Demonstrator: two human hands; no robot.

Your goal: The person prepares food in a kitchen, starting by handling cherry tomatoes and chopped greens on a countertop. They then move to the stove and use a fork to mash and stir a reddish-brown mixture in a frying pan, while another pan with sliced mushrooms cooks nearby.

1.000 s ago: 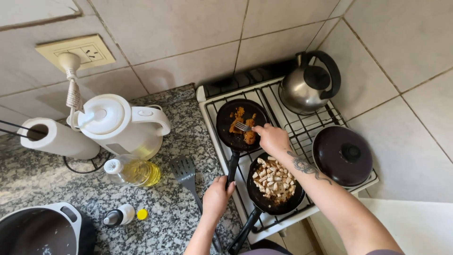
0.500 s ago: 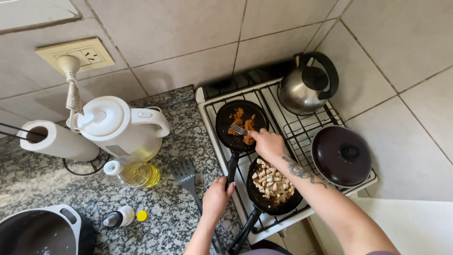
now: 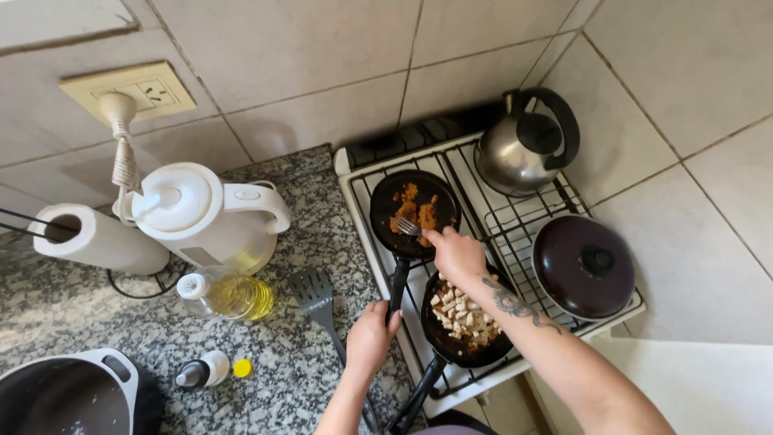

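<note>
— So, where were we a second back? Our right hand [image 3: 455, 254] had hovered a bit farther right over the small black pan [image 3: 415, 211]; then it slid leftward, and the fork [image 3: 408, 226] came down into the orange food [image 3: 415, 211].

— And our left hand [image 3: 372, 337]?

— It hadn't moved — fingers wrapped tight round the pan's handle [image 3: 398, 283], holding it on the stove [image 3: 491, 242]. The right fingers were pinched narrowly on the fork.

— Meaning the stirring was under way?

— We judged so. The second pan [image 3: 465, 321], with pale diced pieces, sat just beside it, untouched; the spatula [image 3: 316, 296] lay on the counter [image 3: 266, 379], near the oil bottle [image 3: 227, 293].
</note>
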